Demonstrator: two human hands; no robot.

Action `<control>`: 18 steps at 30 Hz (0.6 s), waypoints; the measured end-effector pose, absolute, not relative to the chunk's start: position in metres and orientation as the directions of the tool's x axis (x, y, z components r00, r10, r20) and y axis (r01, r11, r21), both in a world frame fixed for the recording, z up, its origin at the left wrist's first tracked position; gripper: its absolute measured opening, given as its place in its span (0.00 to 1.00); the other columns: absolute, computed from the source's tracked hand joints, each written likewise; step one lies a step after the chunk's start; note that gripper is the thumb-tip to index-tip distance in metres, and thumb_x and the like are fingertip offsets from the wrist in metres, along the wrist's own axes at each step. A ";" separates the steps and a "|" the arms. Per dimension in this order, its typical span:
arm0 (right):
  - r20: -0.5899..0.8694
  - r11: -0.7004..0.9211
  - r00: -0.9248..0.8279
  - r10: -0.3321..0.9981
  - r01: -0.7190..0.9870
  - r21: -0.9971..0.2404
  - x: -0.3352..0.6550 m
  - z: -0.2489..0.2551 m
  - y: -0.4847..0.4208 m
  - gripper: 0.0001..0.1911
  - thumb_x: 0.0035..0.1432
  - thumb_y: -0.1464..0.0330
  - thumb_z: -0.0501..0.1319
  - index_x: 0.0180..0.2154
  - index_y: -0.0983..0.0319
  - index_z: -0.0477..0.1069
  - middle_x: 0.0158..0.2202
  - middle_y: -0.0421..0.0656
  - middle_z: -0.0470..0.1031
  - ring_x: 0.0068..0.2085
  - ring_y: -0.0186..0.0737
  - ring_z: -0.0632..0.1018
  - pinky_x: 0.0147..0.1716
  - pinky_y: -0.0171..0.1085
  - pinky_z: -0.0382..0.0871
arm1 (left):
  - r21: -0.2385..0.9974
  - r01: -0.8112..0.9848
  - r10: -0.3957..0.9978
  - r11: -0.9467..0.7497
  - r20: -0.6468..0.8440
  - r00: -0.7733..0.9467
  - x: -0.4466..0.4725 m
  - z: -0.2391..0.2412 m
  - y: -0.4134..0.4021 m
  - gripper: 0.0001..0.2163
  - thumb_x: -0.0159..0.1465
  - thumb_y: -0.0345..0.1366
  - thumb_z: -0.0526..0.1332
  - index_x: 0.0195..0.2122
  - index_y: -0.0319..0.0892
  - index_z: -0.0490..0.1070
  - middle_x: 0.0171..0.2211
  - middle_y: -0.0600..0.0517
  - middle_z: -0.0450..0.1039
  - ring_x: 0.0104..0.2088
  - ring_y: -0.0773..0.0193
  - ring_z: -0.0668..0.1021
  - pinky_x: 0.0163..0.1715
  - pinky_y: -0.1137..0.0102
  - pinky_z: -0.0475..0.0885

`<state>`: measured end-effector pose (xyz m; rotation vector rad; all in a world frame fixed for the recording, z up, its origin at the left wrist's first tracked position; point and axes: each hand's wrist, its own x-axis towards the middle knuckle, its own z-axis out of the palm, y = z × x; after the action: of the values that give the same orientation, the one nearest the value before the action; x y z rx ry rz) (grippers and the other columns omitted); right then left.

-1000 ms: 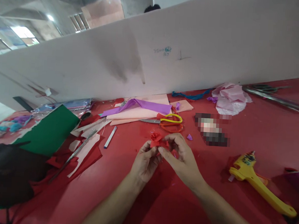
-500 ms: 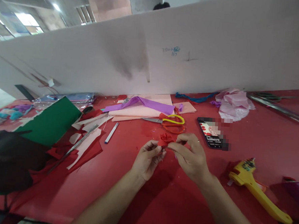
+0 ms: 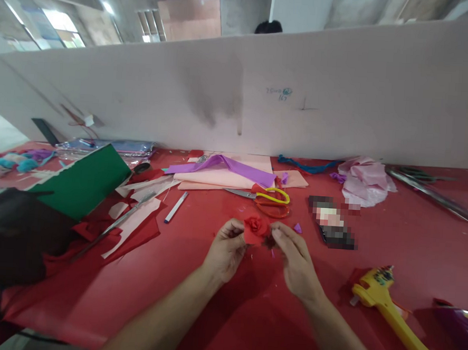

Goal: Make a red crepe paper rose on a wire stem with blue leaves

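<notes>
Between my two hands, above the red table (image 3: pixel 163 292), is a red paper flower (image 3: pixel 256 229) with curled petals at its centre. My left hand (image 3: pixel 227 248) pinches its left edge between thumb and fingers. At the flower's right edge, my right hand (image 3: pixel 295 252) has its fingertips closed on the paper. Just beyond the flower lie scissors (image 3: pixel 272 199) with yellow and orange handles. A small purple scrap (image 3: pixel 298 228) rests near my right fingertips.
A phone (image 3: pixel 330 223) and a yellow glue gun (image 3: pixel 392 311) lie on the right. Purple paper strip (image 3: pixel 242 170), a marker (image 3: pixel 175 207), green board (image 3: pixel 82 187) and paper scraps are spread behind and left. A white partition (image 3: pixel 207 99) bounds the back.
The flower has turned so its petals face me more. My right hand has lowered slightly and its fingers have shifted to the flower's right edge. The camera view has tilted.
</notes>
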<state>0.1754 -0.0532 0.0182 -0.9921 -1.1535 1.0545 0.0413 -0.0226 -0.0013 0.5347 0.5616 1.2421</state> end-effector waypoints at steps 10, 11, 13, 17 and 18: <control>0.214 0.215 0.038 0.976 -0.299 -0.930 0.174 0.021 -0.057 0.04 0.57 0.70 0.60 0.29 0.59 0.71 0.26 0.36 0.65 0.29 0.32 0.64 0.31 0.30 0.60 | 0.691 -0.680 0.963 0.244 -0.088 0.256 0.041 0.002 -0.026 0.10 0.46 0.25 0.70 0.23 0.40 0.69 0.24 0.58 0.70 0.25 0.75 0.71 0.28 0.78 0.67; 0.217 0.220 0.044 0.975 -0.305 -0.927 0.174 0.021 -0.058 0.04 0.57 0.70 0.59 0.29 0.59 0.71 0.27 0.36 0.66 0.30 0.32 0.65 0.32 0.31 0.60 | 0.684 -0.684 0.962 0.254 -0.102 0.255 0.041 0.002 -0.026 0.10 0.45 0.24 0.70 0.24 0.40 0.69 0.25 0.58 0.71 0.25 0.75 0.71 0.28 0.78 0.67; 0.216 0.230 0.078 0.973 -0.308 -0.923 0.172 0.021 -0.058 0.05 0.58 0.69 0.58 0.30 0.59 0.71 0.27 0.36 0.67 0.30 0.33 0.67 0.33 0.31 0.62 | 0.660 -0.698 0.958 0.278 -0.139 0.251 0.041 0.001 -0.025 0.12 0.44 0.24 0.71 0.25 0.41 0.70 0.26 0.58 0.71 0.27 0.73 0.73 0.30 0.77 0.68; 0.195 0.208 0.092 0.976 -0.157 -0.965 0.165 0.019 -0.058 0.04 0.58 0.68 0.58 0.32 0.59 0.71 0.30 0.39 0.72 0.33 0.36 0.72 0.36 0.34 0.65 | 0.614 -0.715 0.942 0.335 -0.205 0.265 0.039 0.000 -0.022 0.15 0.41 0.25 0.72 0.29 0.42 0.72 0.29 0.56 0.74 0.29 0.71 0.75 0.34 0.75 0.70; 0.198 0.206 0.091 0.976 -0.089 -0.974 0.163 0.019 -0.058 0.03 0.58 0.68 0.59 0.33 0.59 0.71 0.31 0.40 0.73 0.34 0.37 0.73 0.37 0.35 0.66 | 0.602 -0.716 0.935 0.354 -0.218 0.279 0.038 0.000 -0.021 0.15 0.41 0.25 0.73 0.30 0.42 0.73 0.29 0.56 0.75 0.30 0.71 0.75 0.35 0.75 0.70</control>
<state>0.1628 -0.0578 0.0191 -1.0262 -1.1685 1.0460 0.0383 -0.0212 0.0000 0.4287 0.5995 1.1538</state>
